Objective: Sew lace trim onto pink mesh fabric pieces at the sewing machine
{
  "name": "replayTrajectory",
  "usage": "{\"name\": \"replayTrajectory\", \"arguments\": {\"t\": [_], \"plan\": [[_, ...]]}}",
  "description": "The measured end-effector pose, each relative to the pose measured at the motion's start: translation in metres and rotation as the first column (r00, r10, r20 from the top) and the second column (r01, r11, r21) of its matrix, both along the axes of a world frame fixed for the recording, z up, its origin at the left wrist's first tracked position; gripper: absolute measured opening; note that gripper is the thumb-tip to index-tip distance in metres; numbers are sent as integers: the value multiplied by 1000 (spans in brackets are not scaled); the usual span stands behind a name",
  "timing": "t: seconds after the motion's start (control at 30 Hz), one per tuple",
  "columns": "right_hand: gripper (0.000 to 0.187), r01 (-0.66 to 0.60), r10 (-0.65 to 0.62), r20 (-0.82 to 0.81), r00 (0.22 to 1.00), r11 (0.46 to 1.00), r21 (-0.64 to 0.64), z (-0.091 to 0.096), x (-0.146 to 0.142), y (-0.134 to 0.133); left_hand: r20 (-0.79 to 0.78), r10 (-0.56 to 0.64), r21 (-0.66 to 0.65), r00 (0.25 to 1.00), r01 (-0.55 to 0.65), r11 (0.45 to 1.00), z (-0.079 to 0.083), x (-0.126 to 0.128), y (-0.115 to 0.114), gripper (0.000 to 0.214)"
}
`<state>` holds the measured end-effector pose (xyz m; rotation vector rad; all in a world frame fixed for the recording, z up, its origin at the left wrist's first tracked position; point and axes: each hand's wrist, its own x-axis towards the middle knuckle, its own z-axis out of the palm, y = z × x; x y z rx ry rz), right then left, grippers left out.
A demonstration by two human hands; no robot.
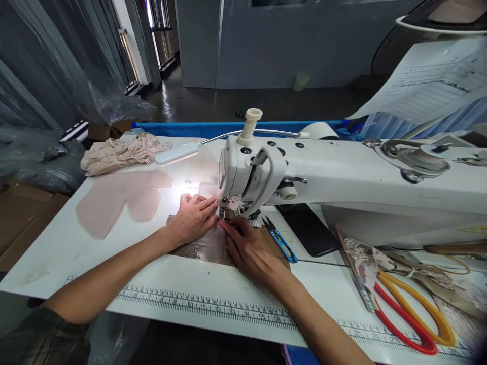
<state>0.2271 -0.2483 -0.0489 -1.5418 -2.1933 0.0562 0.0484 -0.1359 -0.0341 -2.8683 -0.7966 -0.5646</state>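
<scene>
A white sewing machine (243,167) stands on the table, its lamp lighting the needle area. Left of the presser foot (227,213), my left hand (194,218) lies with fingers stretched over a piece of thin pale fabric (213,241). On the other side, my right hand (249,248) is close to the foot, thumb and forefinger together at the fabric's edge; its other fingers curl under and are partly hidden. Beneath the fabric is a shiny brown covering (201,252) on the machine bed. Blue thread snips (280,241) lie just right of my right hand.
Pale pink cut pieces (102,208) and a bundle of lace (122,152) lie at left. A black phone (308,228) rests under the machine arm. Large scissors (411,314) with red and yellow handles lie at right among lace scraps. A printed ruler (190,304) runs along the front edge.
</scene>
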Motion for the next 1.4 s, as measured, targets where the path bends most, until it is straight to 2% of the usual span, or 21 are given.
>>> {"name": "replayTrajectory", "arguments": {"t": [0.2,0.33,0.5,0.57,0.6,0.67,0.73,0.8,0.97,1.03,1.17,1.23,1.33,1.4], "plan": [[39,32,-36,-106,994,999,-31,3,3,-6,7,38,-86,999,-37,996,2,2,0,31],[39,68,-88,-214,973,993,-98,8,8,-6,-23,44,-85,999,-46,995,4,-2,10,29],[36,47,-92,-301,949,987,-153,20,17,-1,-9,-50,19,999,50,999,22,-15,22,31],[34,33,-92,-302,949,980,-195,28,20,0,-10,-149,-19,989,149,989,29,-22,17,29],[33,24,-88,-294,952,976,-214,33,22,1,-17,-220,-78,975,218,973,31,-25,12,28],[32,-2,-62,-264,962,972,-235,41,25,4,-6,-361,-237,933,349,907,31,-32,2,21],[30,-33,-28,-244,969,970,-242,44,26,8,55,-429,-361,902,418,834,26,-37,-6,15],[26,-47,-21,-269,963,968,-246,42,25,13,130,-418,-406,899,433,805,19,-41,-10,13],[23,39,-120,-379,918,976,-215,27,18,17,206,-370,-397,906,423,815,10,-41,-11,19],[22,-6,-68,-409,910,984,-175,24,14,11,205,-372,-390,905,425,817,11,-41,-11,20],[27,-225,145,-450,881,966,-129,25,5,-2,220,-359,-375,907,419,827,14,-41,-13,19],[31,-243,168,-419,892,961,-133,25,0,-5,236,-353,-369,905,420,829,14,-41,-14,19],[14,-210,151,-351,924,968,-136,23,-6,-5,265,-354,-354,897,432,830,12,-40,-15,19],[13,-203,154,-326,933,972,-121,21,-8,-4,273,-353,-343,895,434,833,12,-40,-15,19]]}}
